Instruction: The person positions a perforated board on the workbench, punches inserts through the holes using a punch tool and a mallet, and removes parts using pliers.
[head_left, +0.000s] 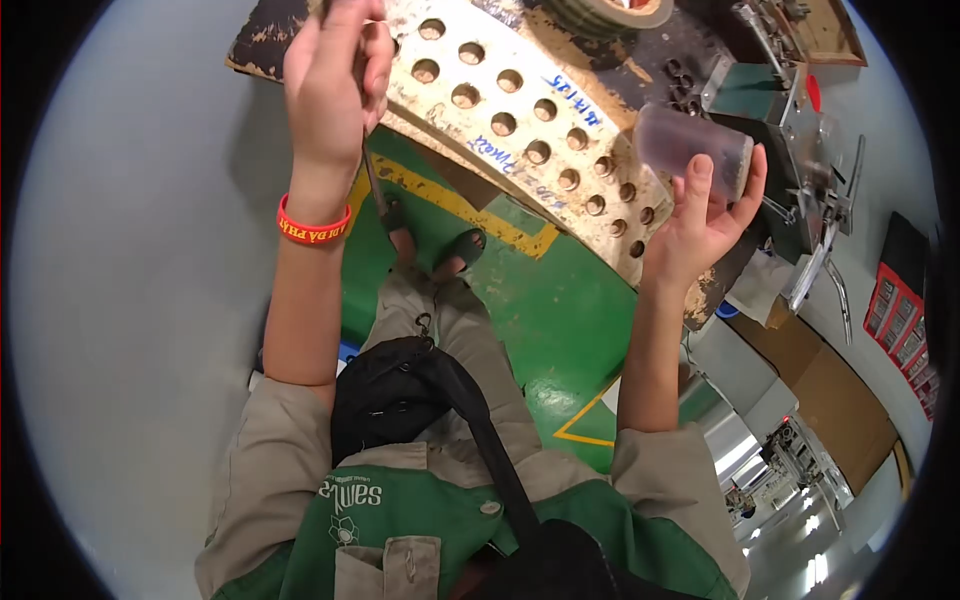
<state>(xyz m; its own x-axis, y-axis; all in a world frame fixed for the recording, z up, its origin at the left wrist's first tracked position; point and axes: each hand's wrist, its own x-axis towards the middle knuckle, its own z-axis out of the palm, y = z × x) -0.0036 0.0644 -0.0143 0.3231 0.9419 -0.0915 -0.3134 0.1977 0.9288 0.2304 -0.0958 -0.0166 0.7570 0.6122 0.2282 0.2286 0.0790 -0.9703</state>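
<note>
My right hand (700,215) holds a translucent plastic cup (685,145), tipped on its side above the right end of a pale board. Its fingers and thumb are around the cup's base. Near the top edge of the view, my left hand (335,75) is closed over the board's left end. From it a thin dark metal rod-like tool (374,180) points down past the board's edge; its upper part is hidden by the hand. The white board (520,115) has rows of round holes and blue handwriting.
A roll of tape (610,15) sits at the top of the worn dark workbench (262,38). Several small dark rings (680,82) lie near a green metal fixture (765,100) with levers. Red-edged bins (900,320) stand at far right. Below is a green floor (540,310).
</note>
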